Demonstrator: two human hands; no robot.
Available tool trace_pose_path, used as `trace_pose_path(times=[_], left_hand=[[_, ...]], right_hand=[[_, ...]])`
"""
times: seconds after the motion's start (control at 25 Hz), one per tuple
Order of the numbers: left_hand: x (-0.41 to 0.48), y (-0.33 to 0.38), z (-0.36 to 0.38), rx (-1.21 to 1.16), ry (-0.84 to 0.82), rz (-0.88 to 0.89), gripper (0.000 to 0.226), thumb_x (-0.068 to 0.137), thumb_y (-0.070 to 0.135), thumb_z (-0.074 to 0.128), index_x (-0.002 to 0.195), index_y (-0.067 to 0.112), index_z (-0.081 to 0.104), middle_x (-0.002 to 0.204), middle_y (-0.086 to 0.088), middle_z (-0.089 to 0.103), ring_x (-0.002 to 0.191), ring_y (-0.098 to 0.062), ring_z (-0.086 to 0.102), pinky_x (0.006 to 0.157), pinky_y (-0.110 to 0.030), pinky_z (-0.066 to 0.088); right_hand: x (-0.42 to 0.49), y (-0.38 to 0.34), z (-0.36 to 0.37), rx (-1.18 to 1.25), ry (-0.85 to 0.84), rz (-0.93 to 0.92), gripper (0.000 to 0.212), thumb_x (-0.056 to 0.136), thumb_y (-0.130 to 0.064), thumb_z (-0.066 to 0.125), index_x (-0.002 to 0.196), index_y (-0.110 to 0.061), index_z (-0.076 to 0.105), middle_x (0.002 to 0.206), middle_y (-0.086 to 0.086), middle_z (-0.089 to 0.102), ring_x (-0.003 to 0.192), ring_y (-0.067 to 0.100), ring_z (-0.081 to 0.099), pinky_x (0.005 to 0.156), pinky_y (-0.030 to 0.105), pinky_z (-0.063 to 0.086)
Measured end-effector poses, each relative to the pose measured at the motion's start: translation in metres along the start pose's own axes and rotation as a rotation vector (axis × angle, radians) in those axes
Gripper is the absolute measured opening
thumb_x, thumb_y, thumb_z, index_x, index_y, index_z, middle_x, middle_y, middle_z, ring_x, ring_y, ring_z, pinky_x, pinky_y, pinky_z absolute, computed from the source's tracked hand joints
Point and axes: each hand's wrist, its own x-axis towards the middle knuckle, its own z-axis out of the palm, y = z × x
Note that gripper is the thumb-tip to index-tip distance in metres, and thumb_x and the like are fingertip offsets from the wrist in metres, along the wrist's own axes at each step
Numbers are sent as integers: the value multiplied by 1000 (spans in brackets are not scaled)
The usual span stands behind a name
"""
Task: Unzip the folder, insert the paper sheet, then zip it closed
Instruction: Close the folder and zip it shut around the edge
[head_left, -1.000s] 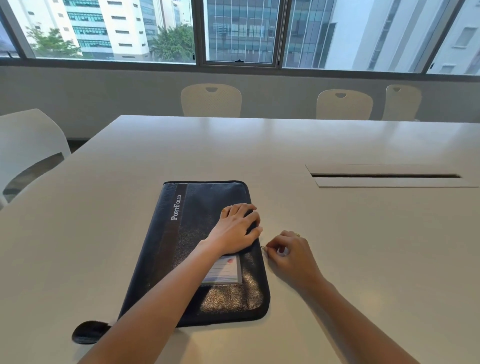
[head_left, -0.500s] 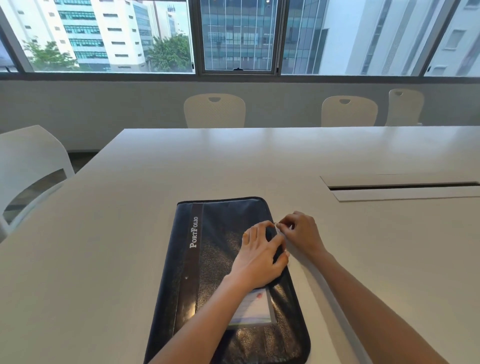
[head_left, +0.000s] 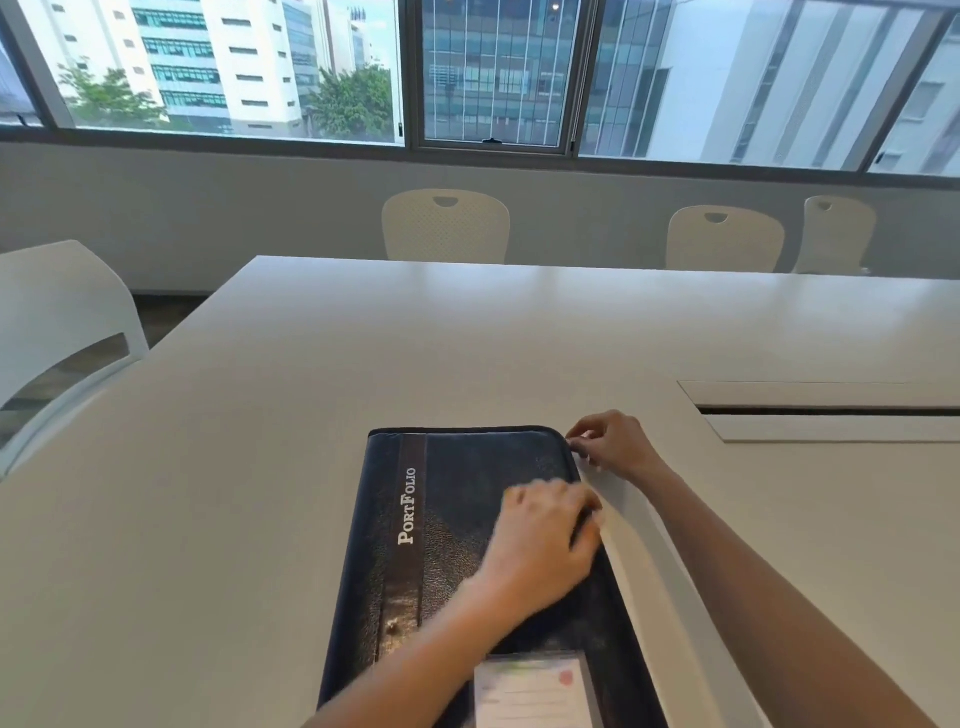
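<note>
Pinching the zipper pull (head_left: 571, 443) at the portfolio folder (head_left: 467, 519)'s one-o'clock corner, right hand (head_left: 613, 446) closed; left hand (head_left: 545, 540) flat, empty, pressing the soft, pliant cover onto the worktop (head_left: 260, 467).

You can read "PortFolio" in white capitals running up the dark strip of your folder (head_left: 467, 545); the card (head_left: 530, 691) in its window is too blurred.
</note>
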Motion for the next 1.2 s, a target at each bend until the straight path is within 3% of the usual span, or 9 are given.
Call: trace_pose_path(times=[0.08, 0.24, 0.4, 0.68, 0.84, 1.04, 1.2], left_hand=[[33, -31, -15, 164, 74, -76, 32, 97, 41, 38, 117, 24, 57, 113, 3, 62, 106, -16, 56, 98, -40, 39], [67, -96, -30, 356, -17, -407, 43, 100, 41, 34, 125, 15, 57, 127, -7, 58, 118, -24, 50, 103, -43, 34], [68, -110, -19, 274, 113, -341, 36, 96, 46, 44, 108, 19, 66, 111, -1, 64, 105, -21, 55, 96, -41, 35], [65, -108, -20, 172, 230, -289, 31, 94, 44, 54, 107, 19, 67, 109, 1, 65, 103, -17, 55, 96, -35, 36], [64, -108, -20, 165, 220, -297, 32, 94, 45, 53, 108, 21, 68, 110, 2, 64, 104, -17, 54, 97, -35, 35], [58, -104, -31, 183, 405, -418, 24, 91, 36, 58, 102, 20, 74, 108, 2, 68, 104, -17, 56, 98, -38, 33], [44, -119, -56, 351, 224, -565, 40, 93, 43, 52, 120, 15, 62, 126, -4, 62, 119, -22, 51, 104, -43, 32]], right_hand=[[7, -5, -7, 150, -101, 153, 8, 81, -11, 70, 80, -7, 77, 66, 11, 70, 46, 13, 58, 47, 20, 47], [18, -18, -15, 444, -209, 465, 12, 82, -3, 68, 83, 8, 70, 68, 16, 67, 51, 20, 61, 48, 26, 52], [28, -22, -17, 504, -178, 566, 6, 81, 6, 66, 76, 9, 65, 64, 17, 65, 50, 20, 62, 46, 27, 55], [53, -49, -8, 339, -83, 505, 6, 80, 8, 65, 74, 8, 63, 63, 16, 65, 49, 21, 64, 43, 29, 56], [71, -79, 10, 112, -59, 406, 15, 75, -1, 70, 60, 0, 66, 67, 16, 72, 64, 26, 72, 66, 38, 62], [74, -112, 44, 18, -104, 289, 14, 72, -7, 71, 58, -3, 70, 54, 9, 69, 51, 19, 70, 63, 33, 63], [74, -119, 43, 4, -167, 296, 9, 73, -8, 70, 68, -1, 74, 52, 6, 69, 50, 17, 68, 60, 30, 61]])
